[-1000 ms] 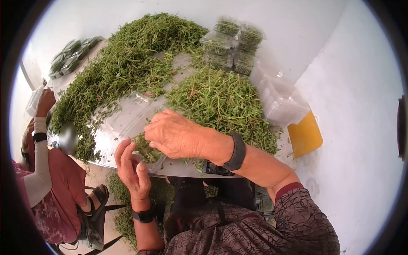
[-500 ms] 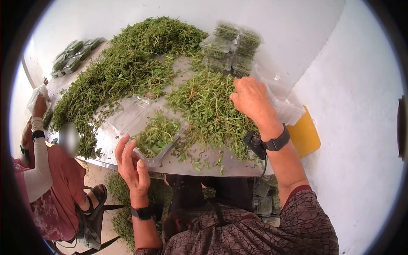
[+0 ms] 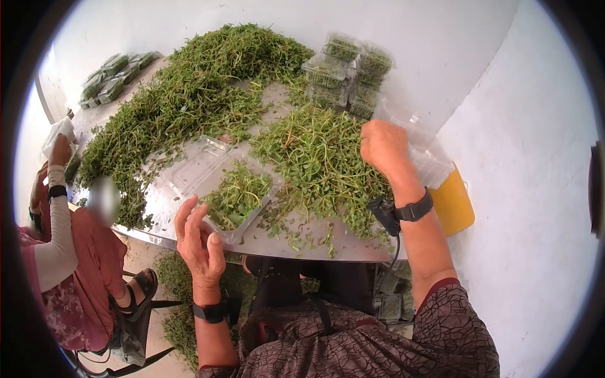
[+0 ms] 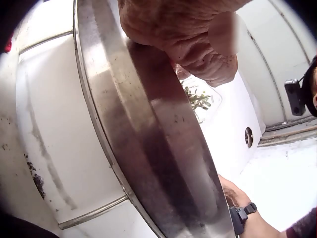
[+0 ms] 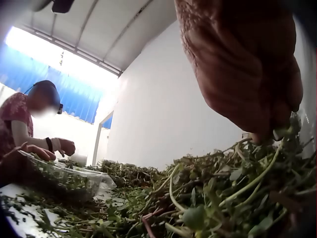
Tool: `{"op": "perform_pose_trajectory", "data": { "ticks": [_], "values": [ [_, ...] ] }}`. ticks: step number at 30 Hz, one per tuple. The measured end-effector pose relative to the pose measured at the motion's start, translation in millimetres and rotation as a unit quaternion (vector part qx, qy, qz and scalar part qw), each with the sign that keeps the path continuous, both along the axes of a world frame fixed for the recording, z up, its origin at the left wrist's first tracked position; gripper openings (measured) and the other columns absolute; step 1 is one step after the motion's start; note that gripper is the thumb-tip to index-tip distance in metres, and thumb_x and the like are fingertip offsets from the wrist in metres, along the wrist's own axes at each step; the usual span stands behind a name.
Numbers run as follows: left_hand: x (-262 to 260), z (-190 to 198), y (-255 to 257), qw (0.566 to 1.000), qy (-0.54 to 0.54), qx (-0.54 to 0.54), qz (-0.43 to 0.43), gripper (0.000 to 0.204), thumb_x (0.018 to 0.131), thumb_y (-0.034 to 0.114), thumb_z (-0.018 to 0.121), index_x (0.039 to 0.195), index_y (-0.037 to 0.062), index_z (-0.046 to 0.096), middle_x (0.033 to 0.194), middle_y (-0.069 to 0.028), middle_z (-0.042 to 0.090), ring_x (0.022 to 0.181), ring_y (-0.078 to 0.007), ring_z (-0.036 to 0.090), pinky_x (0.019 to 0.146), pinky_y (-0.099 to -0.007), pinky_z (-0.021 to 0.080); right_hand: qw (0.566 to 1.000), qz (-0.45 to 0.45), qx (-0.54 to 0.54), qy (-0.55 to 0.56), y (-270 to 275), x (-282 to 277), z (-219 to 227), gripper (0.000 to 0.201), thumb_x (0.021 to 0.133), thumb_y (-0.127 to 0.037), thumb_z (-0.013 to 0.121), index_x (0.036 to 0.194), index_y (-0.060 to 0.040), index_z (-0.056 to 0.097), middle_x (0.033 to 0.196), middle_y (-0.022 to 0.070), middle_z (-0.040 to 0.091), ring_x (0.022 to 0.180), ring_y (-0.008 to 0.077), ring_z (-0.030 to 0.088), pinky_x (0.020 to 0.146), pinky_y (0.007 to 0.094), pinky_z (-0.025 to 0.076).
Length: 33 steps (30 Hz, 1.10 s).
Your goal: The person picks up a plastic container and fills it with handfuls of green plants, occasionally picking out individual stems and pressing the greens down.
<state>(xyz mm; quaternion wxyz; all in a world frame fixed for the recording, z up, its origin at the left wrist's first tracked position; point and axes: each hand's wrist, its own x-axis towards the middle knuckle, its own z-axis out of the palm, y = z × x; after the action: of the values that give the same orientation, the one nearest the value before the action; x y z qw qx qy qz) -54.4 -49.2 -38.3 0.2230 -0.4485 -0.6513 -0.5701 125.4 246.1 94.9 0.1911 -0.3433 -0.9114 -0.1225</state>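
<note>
Clear plastic is forming the open clamshell box (image 3: 230,192) that is sitting half-filled with greens near the front edge of the steel desk (image 3: 328,249). Left hand (image 3: 200,242) is touching the box's near corner, its grip relaxed and spread. Just right of the box, the right hand (image 3: 383,146) is curling its grip around stems in the herb pile (image 3: 315,160). Stacked filled boxes (image 3: 346,72) are standing beyond.
</note>
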Motion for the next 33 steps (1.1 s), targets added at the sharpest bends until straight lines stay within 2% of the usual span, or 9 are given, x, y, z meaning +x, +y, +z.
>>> {"op": "perform_pose_trajectory", "data": {
  "ticks": [8, 12, 15, 18, 23, 24, 26, 28, 33],
  "values": [
    [1, 0, -1, 1.000, -0.011, -0.001, -0.006, 0.048, 0.096, 0.041, 0.053, 0.119, -0.0011, 0.061, 0.130, -0.0181, 0.055, 0.056, -0.0090, 0.048, 0.052, -0.0241, 0.041, 0.987, 0.033, 0.103, 0.119, -9, 16, 32, 0.008, 0.075, -0.008, 0.062, 0.072, -0.0032, 0.068, 0.067, 0.0182, 0.064, 0.067, 0.0373, 0.064, 0.061, 0.0463, 0.050],
    [1, -1, -1, 1.000, -0.012, -0.002, -0.002, 0.049, 0.096, 0.041, 0.053, 0.119, -0.0016, 0.061, 0.130, -0.0189, 0.054, 0.057, -0.0088, 0.049, 0.052, -0.0237, 0.042, 0.977, 0.079, 0.008, 0.199, -32, 14, 50, 0.011, 0.077, -0.011, 0.063, 0.079, -0.0023, 0.070, 0.070, 0.0194, 0.066, 0.067, 0.0362, 0.064, 0.063, 0.0445, 0.050],
    [3, 2, -2, 1.000, -0.012, 0.003, -0.007, 0.048, 0.096, 0.039, 0.055, 0.119, -0.0025, 0.061, 0.131, -0.0193, 0.054, 0.057, -0.0088, 0.049, 0.053, -0.0237, 0.043, 0.958, 0.112, -0.114, 0.237, -50, 3, 54, 0.012, 0.080, -0.010, 0.064, 0.085, -0.0011, 0.071, 0.067, 0.0159, 0.066, 0.059, 0.0251, 0.063, 0.058, 0.0371, 0.049],
    [5, 1, -1, 0.999, -0.043, 0.004, -0.025, 0.049, 0.098, 0.042, 0.051, 0.122, 0.0009, 0.060, 0.132, -0.0156, 0.054, 0.060, -0.0082, 0.048, 0.054, -0.0250, 0.041, 0.898, 0.190, -0.254, 0.304, -72, -13, 52, 0.008, 0.084, -0.003, 0.064, 0.086, 0.0030, 0.069, 0.060, 0.0004, 0.058, 0.056, 0.0040, 0.047, 0.051, 0.0246, 0.039],
    [4, 1, -1, 0.999, -0.042, 0.006, -0.032, 0.051, 0.097, 0.044, 0.053, 0.122, 0.0002, 0.060, 0.130, -0.0172, 0.054, 0.058, -0.0069, 0.049, 0.052, -0.0237, 0.041, 0.853, 0.242, -0.337, 0.317, -109, -48, 40, 0.008, 0.083, -0.003, 0.065, 0.086, 0.0035, 0.069, 0.062, 0.0006, 0.060, 0.056, 0.0034, 0.047, 0.051, 0.0242, 0.039],
    [4, 4, -3, 0.998, -0.041, 0.008, -0.043, 0.042, 0.090, 0.029, 0.061, 0.117, -0.0039, 0.061, 0.129, -0.0204, 0.054, 0.056, -0.0099, 0.057, 0.053, -0.0238, 0.048, 0.852, 0.245, -0.354, 0.299, -116, -55, 36, 0.009, 0.084, -0.004, 0.066, 0.088, 0.0027, 0.070, 0.065, -0.0022, 0.060, 0.058, 0.0019, 0.047, 0.052, 0.0222, 0.038],
    [3, 2, -4, 0.998, -0.039, 0.003, -0.039, 0.043, 0.090, 0.029, 0.062, 0.117, -0.0041, 0.061, 0.129, -0.0205, 0.054, 0.057, -0.0101, 0.058, 0.053, -0.0238, 0.048, 0.849, 0.249, -0.372, 0.280, -126, -68, 27, 0.009, 0.085, -0.006, 0.066, 0.090, 0.0019, 0.070, 0.068, -0.0050, 0.060, 0.060, 0.0005, 0.047, 0.052, 0.0202, 0.037],
    [3, 3, -4, 0.999, -0.036, -0.003, -0.039, 0.043, 0.089, 0.028, 0.063, 0.117, -0.0041, 0.061, 0.129, -0.0208, 0.054, 0.058, -0.0109, 0.059, 0.054, -0.0241, 0.049, 0.876, 0.224, -0.398, 0.155, -131, -77, 18, 0.014, 0.085, -0.009, 0.067, 0.093, 0.0031, 0.070, 0.071, 0.0009, 0.065, 0.062, 0.0047, 0.053, 0.056, 0.0236, 0.043],
    [4, 0, 0, 0.999, -0.037, 0.012, -0.029, 0.049, 0.095, 0.042, 0.054, 0.120, -0.0004, 0.060, 0.129, -0.0191, 0.054, 0.055, -0.0083, 0.051, 0.052, -0.0237, 0.044, 0.908, 0.247, -0.292, 0.173, -123, -73, 3, 0.019, 0.085, -0.010, 0.066, 0.099, 0.0030, 0.069, 0.078, 0.0124, 0.071, 0.066, 0.0150, 0.062, 0.065, 0.0294, 0.050]
  ]
}}
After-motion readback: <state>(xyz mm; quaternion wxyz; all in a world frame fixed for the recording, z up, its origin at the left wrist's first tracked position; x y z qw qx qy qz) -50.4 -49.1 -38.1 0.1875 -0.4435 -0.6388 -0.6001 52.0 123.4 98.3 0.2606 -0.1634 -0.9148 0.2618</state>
